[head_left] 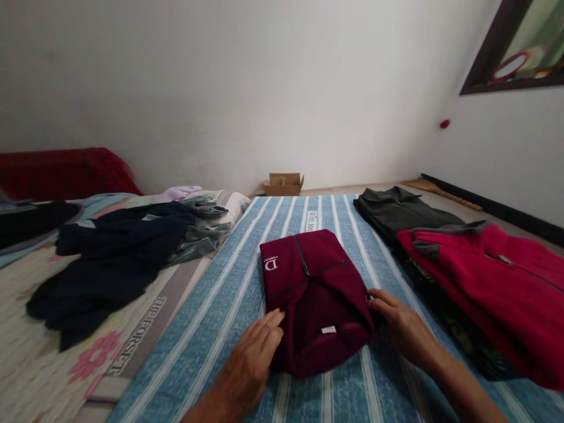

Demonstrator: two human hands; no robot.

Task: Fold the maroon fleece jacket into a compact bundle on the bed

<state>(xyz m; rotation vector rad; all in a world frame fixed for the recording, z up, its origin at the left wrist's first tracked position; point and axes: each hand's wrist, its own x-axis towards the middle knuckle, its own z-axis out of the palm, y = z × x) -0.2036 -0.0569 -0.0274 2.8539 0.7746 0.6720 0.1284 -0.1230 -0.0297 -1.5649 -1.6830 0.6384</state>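
A maroon zip-up jacket [315, 294] lies folded into a compact rectangle on a blue striped bedspread, its collar opening towards me. A white letter print shows at its far left, and a small white label sits inside the collar. My left hand [252, 353] rests against the near left edge of the jacket, palm down, fingers stretched out and touching the cloth; its thumb is hidden. At the right edge, the fingers of my right hand [402, 323] pinch the jacket's side.
Right of the jacket lie a folded red fleece jacket [489, 282] and a dark green garment [400, 211]. Dark navy clothes [118, 247] are heaped on the left over a floral bedspread [39, 370]. A cardboard box [282, 185] stands by the far wall.
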